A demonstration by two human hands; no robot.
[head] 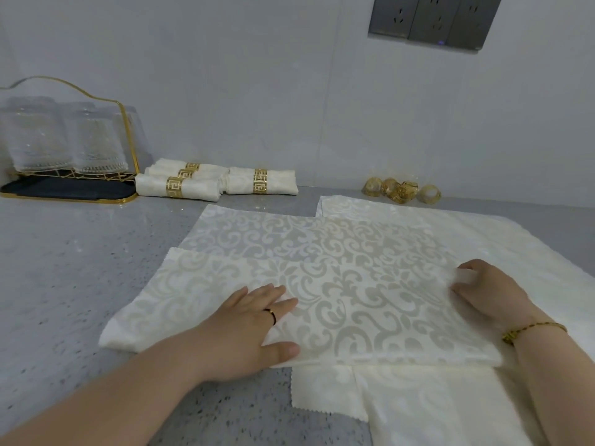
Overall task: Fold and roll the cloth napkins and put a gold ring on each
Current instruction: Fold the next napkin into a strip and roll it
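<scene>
A cream damask napkin [338, 284] lies on the grey counter with its near part folded over. My left hand [254, 323] rests flat on the fold's left part, fingers straight. At the fold's right edge my right hand [483, 291] pinches the cloth with curled fingers. More flat napkins [418, 403] lie underneath and to the right. Several rolled napkins with gold rings [180, 185] lie at the back by the wall, another ringed one [260, 181] beside them. Several loose gold rings [399, 189] sit at the back right.
A gold-wire rack with upturned clear glasses [64, 136] stands on a dark tray [64, 191] at the back left. The grey speckled counter [64, 284] stretches out to the left. Wall sockets [434, 20] are at the top right.
</scene>
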